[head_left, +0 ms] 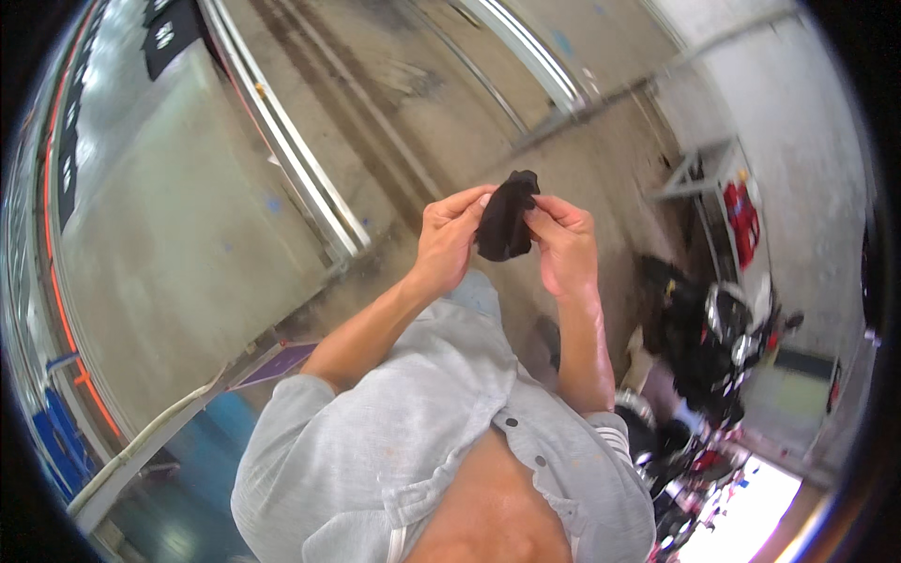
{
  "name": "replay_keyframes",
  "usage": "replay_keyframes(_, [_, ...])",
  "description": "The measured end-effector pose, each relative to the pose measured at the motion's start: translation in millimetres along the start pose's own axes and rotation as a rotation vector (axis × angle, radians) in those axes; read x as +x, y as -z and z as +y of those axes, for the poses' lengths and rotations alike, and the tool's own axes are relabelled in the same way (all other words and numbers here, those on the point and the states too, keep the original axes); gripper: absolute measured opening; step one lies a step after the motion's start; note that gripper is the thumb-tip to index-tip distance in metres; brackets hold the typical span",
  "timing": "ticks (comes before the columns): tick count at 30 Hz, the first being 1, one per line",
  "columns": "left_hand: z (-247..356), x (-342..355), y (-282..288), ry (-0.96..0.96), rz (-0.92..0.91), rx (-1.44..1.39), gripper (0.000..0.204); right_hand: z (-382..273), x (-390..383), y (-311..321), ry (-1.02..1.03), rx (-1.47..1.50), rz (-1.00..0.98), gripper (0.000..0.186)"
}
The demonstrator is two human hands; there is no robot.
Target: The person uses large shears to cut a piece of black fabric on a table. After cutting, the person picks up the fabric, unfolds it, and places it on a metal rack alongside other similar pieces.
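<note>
A small piece of black cloth [505,225], bunched and folded, is held up in front of my chest between both hands. My left hand [449,236] pinches its left edge between thumb and fingers. On the other side, my right hand [566,246] pinches the cloth near its upper right edge. The cloth hangs a little below the fingertips, and its exact shape cannot be made out.
A long table [188,206] with metal rails [282,141] runs at the left, with black printed pieces [174,38] at its far end. At the right are a grey metal stand [709,178], a red item [741,223] and parked motorbikes [723,328].
</note>
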State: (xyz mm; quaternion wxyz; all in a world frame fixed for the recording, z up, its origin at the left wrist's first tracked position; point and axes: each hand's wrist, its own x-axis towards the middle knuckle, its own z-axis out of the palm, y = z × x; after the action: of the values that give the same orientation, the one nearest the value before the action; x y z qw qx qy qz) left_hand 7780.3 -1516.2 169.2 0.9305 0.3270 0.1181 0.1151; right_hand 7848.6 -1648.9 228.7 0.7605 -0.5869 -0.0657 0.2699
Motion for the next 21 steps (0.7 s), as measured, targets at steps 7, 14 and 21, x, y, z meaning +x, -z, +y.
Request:
replay_keyframes(7, [82.5,185.3,21.9,-0.134,0.161,-0.369,0.035,-41.3,262.9,-75.1,0.209,-0.6,-0.37,0.013])
replay_keyframes(14, [206.8,328.3,90.7,-0.387,0.612,-0.173,0.02,-81.9,515.0,-141.5,-0.304,-0.014,-0.635,0.016])
replay_keyframes(21, [391.5,434.1,139.4,-0.757,0.766,0.18,0.013,-136.9,699.7,-282.0,-0.018,-0.32,-0.937,0.022])
